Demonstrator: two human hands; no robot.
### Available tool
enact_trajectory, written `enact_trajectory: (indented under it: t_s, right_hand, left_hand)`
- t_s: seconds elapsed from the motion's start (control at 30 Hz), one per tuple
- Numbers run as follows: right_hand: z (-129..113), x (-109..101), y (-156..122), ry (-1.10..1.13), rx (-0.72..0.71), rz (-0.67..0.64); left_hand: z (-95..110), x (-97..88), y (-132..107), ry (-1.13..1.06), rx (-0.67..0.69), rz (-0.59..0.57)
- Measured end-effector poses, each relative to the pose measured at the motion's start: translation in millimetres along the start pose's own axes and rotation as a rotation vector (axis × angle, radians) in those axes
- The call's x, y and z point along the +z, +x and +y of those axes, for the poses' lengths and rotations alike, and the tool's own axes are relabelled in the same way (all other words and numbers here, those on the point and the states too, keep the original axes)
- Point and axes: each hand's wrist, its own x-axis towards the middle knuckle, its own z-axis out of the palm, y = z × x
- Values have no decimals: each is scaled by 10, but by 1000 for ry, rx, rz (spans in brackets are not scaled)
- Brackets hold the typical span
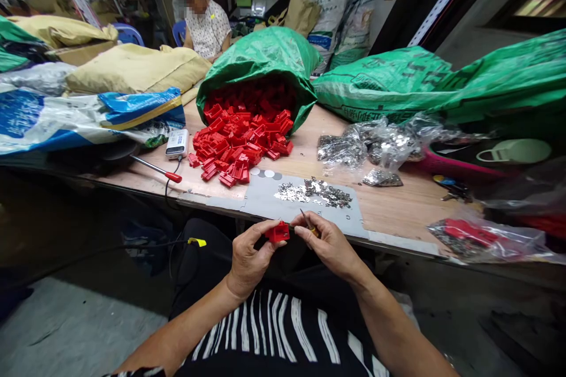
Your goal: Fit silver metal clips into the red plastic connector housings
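Note:
My left hand (252, 253) is closed on a small red plastic housing (278, 232), held between thumb and fingers just in front of the table edge. Close beside it, my right hand (325, 244) grips a thin, dark-pointed tool with a yellow part (313, 230); its point sticks up past the fingers. The right fingertips are almost at the housing, and whether they also pinch a small piece cannot be made out. Small flat metal pieces (329, 193) lie spread on a grey sheet (260, 200) beyond my hands. More red housings (241, 147) spill from a green sack (265, 50).
On the right are clear bags of metal parts (342, 150), a pink tray (460, 165) with a pale cup (515, 152), and green sacks (398, 79). A power bank (177, 142) and red-handled rod (154, 169) lie left. Another person (207, 26) sits across the table.

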Motion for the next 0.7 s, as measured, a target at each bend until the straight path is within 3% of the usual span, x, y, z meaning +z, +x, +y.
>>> enact_trajectory:
  t_s: [0.27, 0.5, 0.7]
  right_hand:
    - [116, 83, 29, 131, 87, -45]
    - [177, 109, 71, 214, 82, -96]
    - [220, 118, 29, 364, 190, -137]
  left_hand:
    - [23, 14, -3, -26, -14, -31]
    - [58, 47, -22, 16, 37, -59]
    - [36, 70, -42, -57, -77, -85]
